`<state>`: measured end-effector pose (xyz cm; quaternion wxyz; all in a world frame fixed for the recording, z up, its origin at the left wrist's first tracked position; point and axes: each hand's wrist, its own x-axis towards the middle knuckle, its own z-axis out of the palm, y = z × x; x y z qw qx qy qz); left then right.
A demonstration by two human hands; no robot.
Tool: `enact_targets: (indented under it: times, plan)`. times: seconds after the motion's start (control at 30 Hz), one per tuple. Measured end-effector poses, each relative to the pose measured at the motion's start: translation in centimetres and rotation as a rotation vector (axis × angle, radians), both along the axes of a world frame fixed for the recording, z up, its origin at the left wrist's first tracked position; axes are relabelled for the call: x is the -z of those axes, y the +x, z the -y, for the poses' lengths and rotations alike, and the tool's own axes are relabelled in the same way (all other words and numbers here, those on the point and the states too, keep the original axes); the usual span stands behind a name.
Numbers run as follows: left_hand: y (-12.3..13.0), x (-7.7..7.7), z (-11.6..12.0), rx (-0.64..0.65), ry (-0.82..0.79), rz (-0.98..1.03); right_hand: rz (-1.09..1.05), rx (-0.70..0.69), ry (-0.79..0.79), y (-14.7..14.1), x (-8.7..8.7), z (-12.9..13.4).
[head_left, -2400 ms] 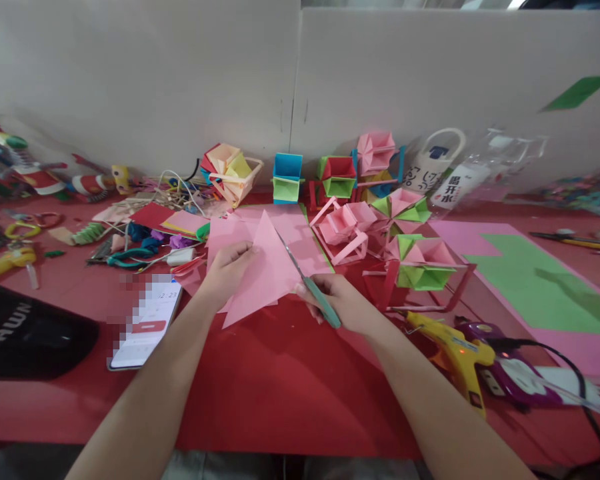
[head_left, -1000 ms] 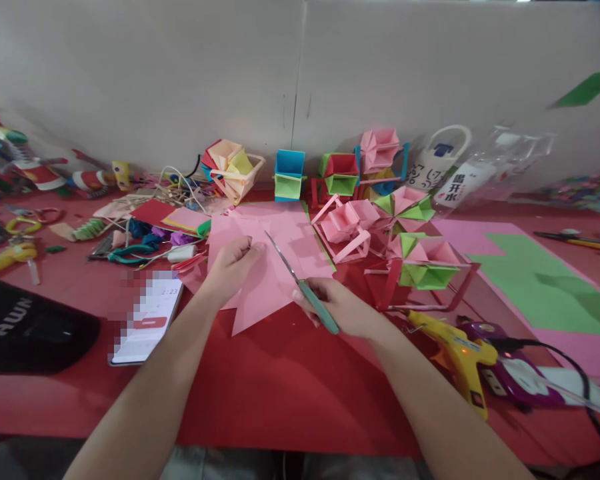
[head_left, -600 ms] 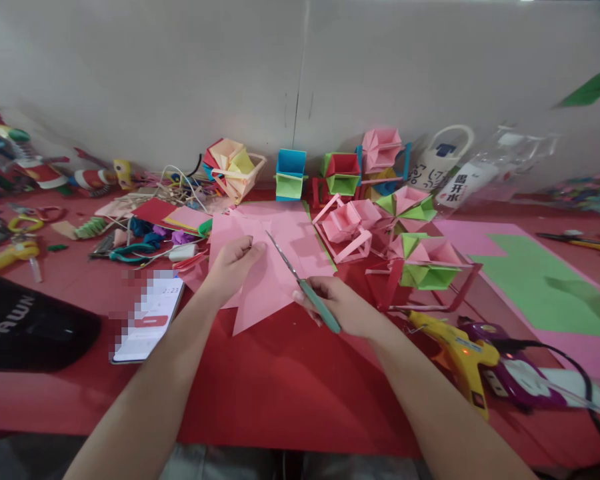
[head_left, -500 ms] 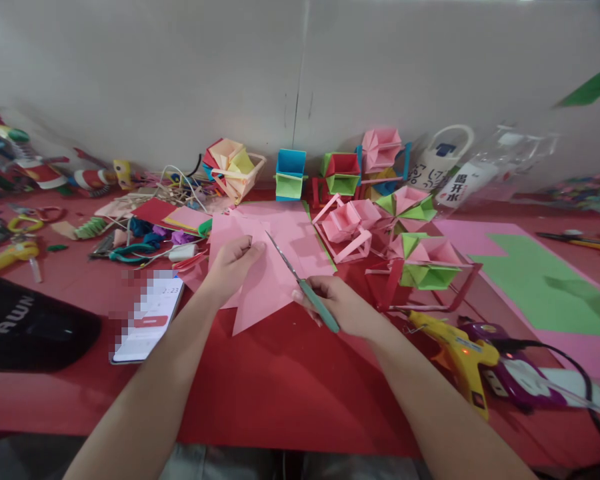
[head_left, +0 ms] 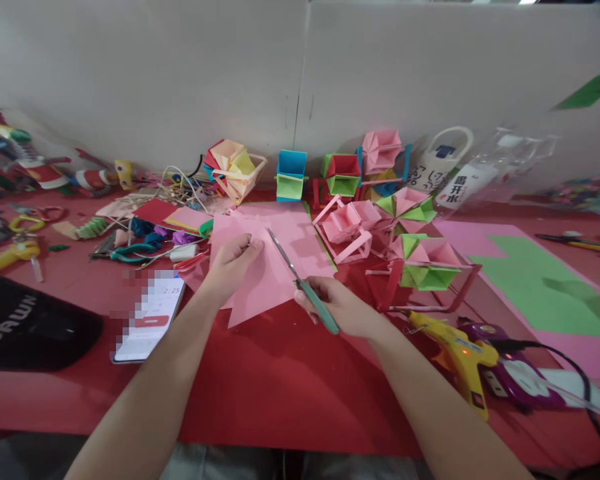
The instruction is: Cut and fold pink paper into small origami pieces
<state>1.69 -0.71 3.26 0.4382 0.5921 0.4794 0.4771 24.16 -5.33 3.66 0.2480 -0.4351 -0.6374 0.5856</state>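
My left hand (head_left: 233,265) pinches a sheet of pink paper (head_left: 260,290) between thumb and fingers, above more pink sheets (head_left: 300,230) on the red table. In my right hand (head_left: 337,303) are scissors with green handles (head_left: 317,305). Their blades point up and left, over the pink paper, and look closed or nearly so. The scissor tip lies just right of my left thumb. Whether the blades touch the paper cannot be made out.
Folded paper models (head_left: 343,175) line the back and right. A yellow glue gun (head_left: 457,347) and purple power strip (head_left: 520,380) lie at right. A phone (head_left: 150,327), a black cup (head_left: 35,327) and craft bits are left. Green paper (head_left: 545,280) lies far right.
The held pink paper has shifted slightly, its lower corner now a little higher and further left. Both hands keep nearly the same place and grip.
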Motion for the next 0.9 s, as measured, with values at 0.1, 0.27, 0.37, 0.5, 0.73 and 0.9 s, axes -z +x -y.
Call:
enact_targets:
  times: [0.1, 0.27, 0.37, 0.5, 0.73, 0.9]
  plan:
    - [-0.03, -0.01, -0.03, -0.006, 0.007, -0.001, -0.019, -0.043, 0.001, 0.23, 0.20, -0.11]
    - [0.16, -0.19, -0.03, -0.002, 0.027, -0.043, -0.045, -0.051, -0.002, 0.28, 0.55, -0.14]
    - [0.35, -0.35, 0.16, 0.020, 0.025, -0.046, -0.052, -0.047, 0.008, 0.12, 0.34, -0.07]
    - [0.57, -0.39, 0.43, 0.097, -0.016, -0.034, -0.041, -0.022, 0.001, -0.12, -0.19, -0.03]
    - [0.60, -0.40, 0.69, 0.137, -0.090, -0.038, -0.029, 0.014, -0.055, -0.28, -0.12, -0.04]
    - [0.41, -0.47, 0.70, 0.138, -0.081, -0.050, -0.030, 0.035, -0.059, -0.45, -0.25, 0.10]
